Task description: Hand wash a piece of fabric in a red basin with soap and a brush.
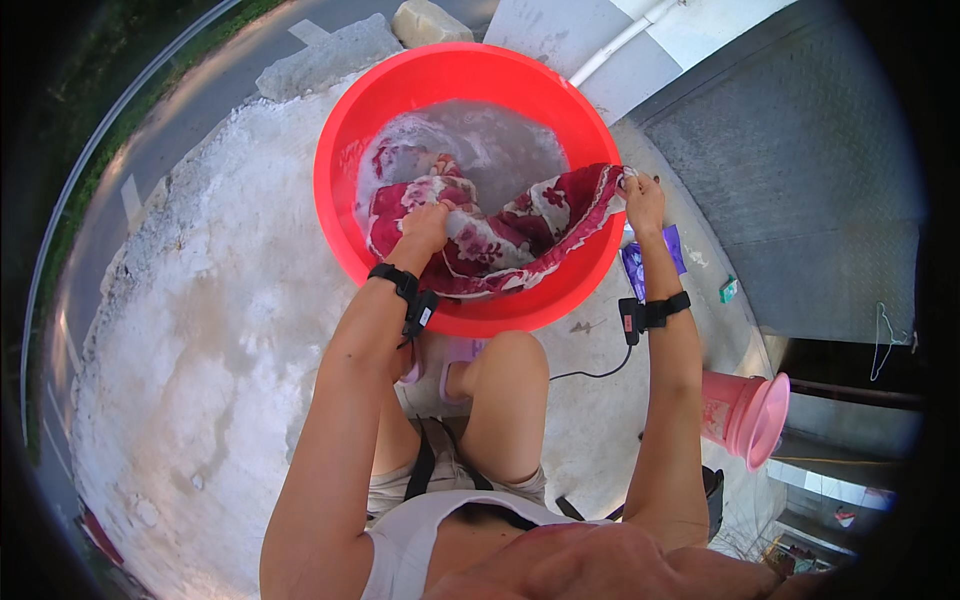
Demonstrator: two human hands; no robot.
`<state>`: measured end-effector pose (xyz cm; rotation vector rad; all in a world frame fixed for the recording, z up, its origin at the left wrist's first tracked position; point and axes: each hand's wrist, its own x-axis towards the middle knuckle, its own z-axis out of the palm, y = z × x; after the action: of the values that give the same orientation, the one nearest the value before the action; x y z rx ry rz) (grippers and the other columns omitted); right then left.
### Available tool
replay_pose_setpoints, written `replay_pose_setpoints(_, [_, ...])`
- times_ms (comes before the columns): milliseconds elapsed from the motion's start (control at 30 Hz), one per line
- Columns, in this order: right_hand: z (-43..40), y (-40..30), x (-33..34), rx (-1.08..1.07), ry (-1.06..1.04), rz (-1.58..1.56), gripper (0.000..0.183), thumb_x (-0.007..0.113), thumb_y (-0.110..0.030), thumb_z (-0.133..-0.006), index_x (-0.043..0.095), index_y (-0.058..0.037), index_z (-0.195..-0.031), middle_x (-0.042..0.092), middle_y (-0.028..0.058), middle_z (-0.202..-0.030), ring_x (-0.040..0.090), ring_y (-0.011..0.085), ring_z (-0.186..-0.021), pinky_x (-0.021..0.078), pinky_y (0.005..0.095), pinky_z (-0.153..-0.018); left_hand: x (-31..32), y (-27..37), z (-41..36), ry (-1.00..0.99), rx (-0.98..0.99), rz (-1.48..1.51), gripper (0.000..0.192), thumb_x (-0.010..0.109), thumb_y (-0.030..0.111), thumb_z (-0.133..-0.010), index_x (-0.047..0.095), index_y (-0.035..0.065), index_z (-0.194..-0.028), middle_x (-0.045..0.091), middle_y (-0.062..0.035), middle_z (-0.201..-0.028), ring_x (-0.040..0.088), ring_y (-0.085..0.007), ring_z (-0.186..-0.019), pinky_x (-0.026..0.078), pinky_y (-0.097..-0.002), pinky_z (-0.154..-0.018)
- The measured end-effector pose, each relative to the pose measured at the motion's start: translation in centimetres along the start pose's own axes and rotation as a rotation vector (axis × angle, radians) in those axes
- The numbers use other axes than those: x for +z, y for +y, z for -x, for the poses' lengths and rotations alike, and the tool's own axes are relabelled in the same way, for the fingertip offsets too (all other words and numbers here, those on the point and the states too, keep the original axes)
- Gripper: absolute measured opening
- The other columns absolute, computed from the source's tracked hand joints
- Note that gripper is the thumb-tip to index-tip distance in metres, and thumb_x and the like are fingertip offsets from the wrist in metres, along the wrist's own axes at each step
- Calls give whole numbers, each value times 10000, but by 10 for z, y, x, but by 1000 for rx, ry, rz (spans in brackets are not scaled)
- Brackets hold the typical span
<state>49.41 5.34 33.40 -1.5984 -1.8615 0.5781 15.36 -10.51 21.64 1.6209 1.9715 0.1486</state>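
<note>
A large red plastic basin [335, 172] stands on the concrete in front of my knees, partly filled with cloudy, sudsy water [502, 142]. In it lies a wet red-and-white floral cloth [487, 240] with a pale ruffled trim, its far left part dipping into the water. My left hand [427, 226] grips a bunched part of the cloth over the basin's near left side. At the right rim my right hand [643, 201] pinches a trimmed corner, so the cloth stretches between both hands along the near inner wall.
A purple packet [671, 247] and a small green box [727, 289] lie right of the basin. Farther right stands a pink bucket [739, 416]. Stone blocks [330, 56] and a white pipe [622, 41] are behind the basin. A road [135, 202] runs along the left.
</note>
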Motion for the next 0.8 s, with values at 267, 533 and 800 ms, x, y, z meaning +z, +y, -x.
replay_pose_setpoints(267, [57, 1, 111, -207, -199, 204, 248, 541, -164, -932, 694, -5, -1046, 682, 238, -1028, 658, 409, -984, 513, 456, -877, 49, -3, -15, -10, 90, -1, 586, 633, -8, -816, 561, 228, -1347, 621, -163, -1198, 621, -350, -1141, 528, -454, -927])
replay_pose_setpoints(533, [45, -2, 151, -362, -739, 696, 237, 550, -180, -918, 709, -38, -1023, 688, 241, -974, 650, 421, -969, 513, 482, -886, 18, -13, 0, 15, 45, 104, 461, 714, 170, -837, 604, 117, -1282, 520, -164, -1326, 547, -370, -1209, 483, -475, -992])
replay_pose_setpoints(800, [75, -142, 171, -369, -669, 518, 352, 614, -176, -878, 674, -149, -1224, 653, 170, -1234, 610, 370, -1150, 495, 445, -984, -36, -25, 19, 339, -35, 305, 481, 656, 165, -856, 580, 105, -1328, 393, -195, -1500, 452, -375, -1340, 395, -567, -1051])
